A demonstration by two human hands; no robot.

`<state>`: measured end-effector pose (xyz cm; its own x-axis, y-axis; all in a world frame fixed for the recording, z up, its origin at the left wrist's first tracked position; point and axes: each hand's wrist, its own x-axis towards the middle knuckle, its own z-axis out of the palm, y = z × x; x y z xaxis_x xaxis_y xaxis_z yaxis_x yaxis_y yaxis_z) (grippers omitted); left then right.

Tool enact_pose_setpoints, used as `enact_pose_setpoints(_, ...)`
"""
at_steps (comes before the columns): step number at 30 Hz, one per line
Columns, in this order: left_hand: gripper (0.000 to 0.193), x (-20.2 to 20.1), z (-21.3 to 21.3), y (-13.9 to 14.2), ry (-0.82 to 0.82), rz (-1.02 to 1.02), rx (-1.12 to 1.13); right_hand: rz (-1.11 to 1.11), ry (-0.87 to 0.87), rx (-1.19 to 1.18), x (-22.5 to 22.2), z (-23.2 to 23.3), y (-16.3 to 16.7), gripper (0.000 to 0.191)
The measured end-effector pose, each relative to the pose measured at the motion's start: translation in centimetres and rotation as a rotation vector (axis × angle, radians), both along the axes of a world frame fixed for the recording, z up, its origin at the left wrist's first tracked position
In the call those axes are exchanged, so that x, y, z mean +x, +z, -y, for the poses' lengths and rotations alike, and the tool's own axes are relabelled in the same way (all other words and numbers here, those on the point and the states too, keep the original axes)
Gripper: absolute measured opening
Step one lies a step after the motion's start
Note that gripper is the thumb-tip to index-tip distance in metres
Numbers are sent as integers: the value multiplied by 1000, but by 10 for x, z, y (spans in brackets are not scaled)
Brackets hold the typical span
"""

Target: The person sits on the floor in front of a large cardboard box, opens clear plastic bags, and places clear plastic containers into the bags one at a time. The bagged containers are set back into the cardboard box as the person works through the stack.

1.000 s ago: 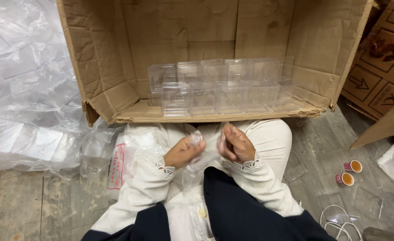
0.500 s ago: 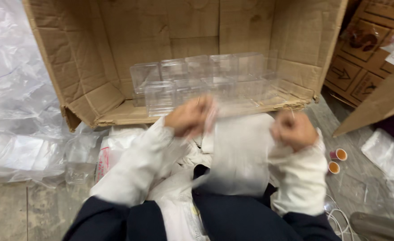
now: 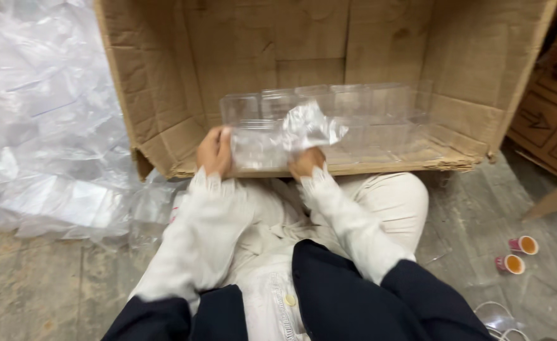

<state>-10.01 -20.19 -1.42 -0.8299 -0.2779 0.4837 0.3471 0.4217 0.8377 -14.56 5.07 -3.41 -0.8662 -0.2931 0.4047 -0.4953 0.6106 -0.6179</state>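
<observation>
I see both hands at the mouth of a corrugated cardboard box (image 3: 329,50) lying on its side. My left hand (image 3: 214,151) has its grip pressed on the end of a clear, thin-walled plastic container (image 3: 259,148); my right hand (image 3: 305,163) pinches its other end with a crinkled clear plastic bag (image 3: 309,125). More glossy clear containers (image 3: 354,104) behind blur together; fingertips are hidden.

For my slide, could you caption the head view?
Both hands, left hand and right hand, hold a clear plastic container inside a cardboard box.
</observation>
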Motion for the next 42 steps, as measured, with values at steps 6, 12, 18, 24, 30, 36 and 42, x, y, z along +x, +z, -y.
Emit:
enact_pose_setpoints(6, 39, -70, 7, -41, 103, 515, 236, -61, -138, 156, -35, 44, -12, 13)
enact_pose_setpoints(12, 26, -38, -16, -75, -53, 265, 604, 618, 76, -1247, 5, 17, -22, 10)
enact_pose_setpoints(18, 27, -34, -27, -67, -98, 447, 656, 942, -50, -742, 1, -16, -43, 14)
enact_pose_setpoints(24, 23, -35, -21, -86, -111, 540, 820, 294, 61, -417, -8, -25, -66, 17)
enact_pose_setpoints(30, 31, -16, -10, -103, -492, 570, 1027, 603, 203, -845, 24, -8, -5, 18)
enact_pose_setpoints(36, 42, 64, -7, -48, -808, 616, 830, 737, 468, -690, 48, 34, 68, 18)
enact_pose_setpoints(42, 54, 142, -2, 27, -1005, 526, 640, 636, 665, -487, 47, 91, 101, 19)
